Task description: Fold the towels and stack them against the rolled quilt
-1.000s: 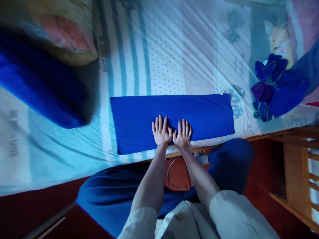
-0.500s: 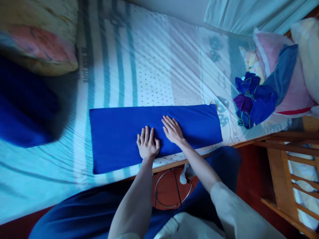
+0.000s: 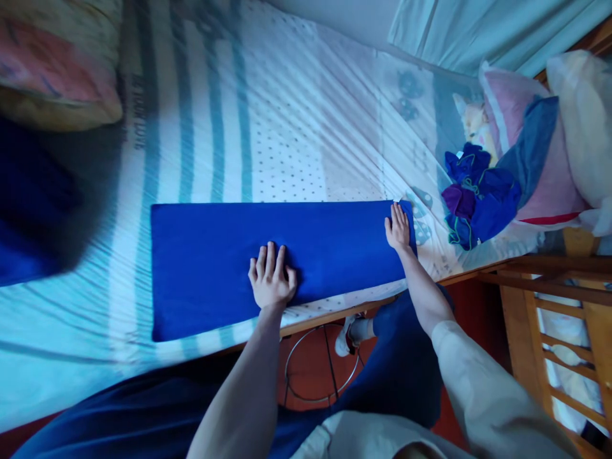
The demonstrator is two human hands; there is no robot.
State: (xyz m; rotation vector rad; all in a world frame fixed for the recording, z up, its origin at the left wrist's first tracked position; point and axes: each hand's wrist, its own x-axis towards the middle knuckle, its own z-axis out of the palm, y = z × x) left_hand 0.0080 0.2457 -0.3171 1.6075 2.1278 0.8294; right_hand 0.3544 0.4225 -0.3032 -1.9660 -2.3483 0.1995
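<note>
A long folded blue cloth (image 3: 205, 255) lies flat along the near edge of the bed. My left hand (image 3: 272, 277) rests palm down on its middle, fingers spread. Near the cloth's right end, my right hand (image 3: 398, 228) is laid flat, fingers stretched toward the far edge. A small white tag (image 3: 396, 200) sticks out just beyond those fingertips. Neither hand grips anything. Whatever is under the palms is hidden.
Striped and dotted sheeting covers the bed (image 3: 287, 146). To the right lie a crumpled blue and purple garment (image 3: 488, 197) and a pink pillow (image 3: 549, 172). Another pillow (image 3: 52, 70) and dark blue fabric (image 3: 29, 210) are at left. A wooden ladder-like frame (image 3: 521, 319) stands at lower right.
My right hand has slid rightward over the cloth, from near the middle to its right end. My left hand stays on the same part of the cloth. The view has shifted slightly.
</note>
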